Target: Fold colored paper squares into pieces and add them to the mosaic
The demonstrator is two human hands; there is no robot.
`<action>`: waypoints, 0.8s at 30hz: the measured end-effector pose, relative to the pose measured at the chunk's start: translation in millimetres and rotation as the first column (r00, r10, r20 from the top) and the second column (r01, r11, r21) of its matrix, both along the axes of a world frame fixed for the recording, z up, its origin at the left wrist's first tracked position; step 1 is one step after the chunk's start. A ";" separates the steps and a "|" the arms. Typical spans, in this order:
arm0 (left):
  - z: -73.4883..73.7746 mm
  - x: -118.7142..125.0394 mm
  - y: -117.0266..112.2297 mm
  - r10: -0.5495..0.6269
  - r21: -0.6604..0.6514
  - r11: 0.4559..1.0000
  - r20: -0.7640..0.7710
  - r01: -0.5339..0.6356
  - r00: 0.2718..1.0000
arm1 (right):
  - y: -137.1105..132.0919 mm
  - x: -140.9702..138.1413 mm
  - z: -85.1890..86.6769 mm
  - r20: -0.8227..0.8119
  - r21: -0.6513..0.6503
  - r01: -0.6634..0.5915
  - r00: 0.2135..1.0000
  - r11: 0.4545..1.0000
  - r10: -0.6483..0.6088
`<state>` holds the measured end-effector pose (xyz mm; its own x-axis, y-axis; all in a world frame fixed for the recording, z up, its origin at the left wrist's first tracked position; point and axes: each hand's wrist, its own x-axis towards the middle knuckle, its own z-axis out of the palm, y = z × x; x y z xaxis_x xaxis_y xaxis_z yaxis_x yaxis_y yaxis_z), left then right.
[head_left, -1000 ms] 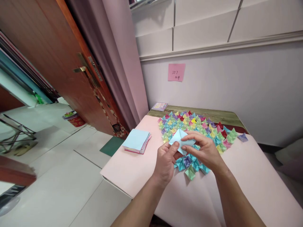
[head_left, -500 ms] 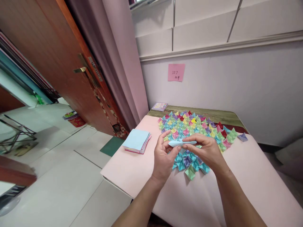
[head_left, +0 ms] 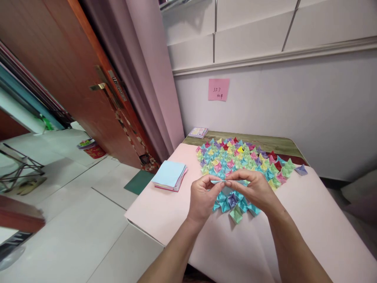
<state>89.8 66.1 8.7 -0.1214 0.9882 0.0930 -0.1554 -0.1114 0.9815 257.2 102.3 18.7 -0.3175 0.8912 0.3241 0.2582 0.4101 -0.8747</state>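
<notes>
A light blue folded paper (head_left: 218,182) is pinched between both hands above the table. My left hand (head_left: 204,196) grips its left part between thumb and fingers. My right hand (head_left: 252,188) closes thumb and fingertips on its middle and right part, hiding much of it. Below and beyond the hands spread many folded paper pieces (head_left: 235,157) in blue, green, pink, yellow, red and purple. A pale green folded piece (head_left: 236,215) lies nearest to me. To the left rests a stack of square paper (head_left: 169,174) with a light blue sheet on top.
Pink cloth or paper covers the table (head_left: 165,214). At its back left corner lies a small pack (head_left: 198,132). One purple folded piece (head_left: 301,170) sits apart at the right. A pink note (head_left: 218,89) is stuck on the wall; a wooden door (head_left: 79,70) stands at left.
The blue paper has tipped so that it now shows nearly edge-on. My left fingers, raised before, have curled down against it, and my right fingertips have shifted slightly left.
</notes>
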 end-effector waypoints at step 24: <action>7.0 6.0 -0.6 -0.039 -0.173 0.983 0.117 0.059 0.992 | -1.5 6.0 1.9 -0.102 -0.038 0.154 0.982 0.987 -0.157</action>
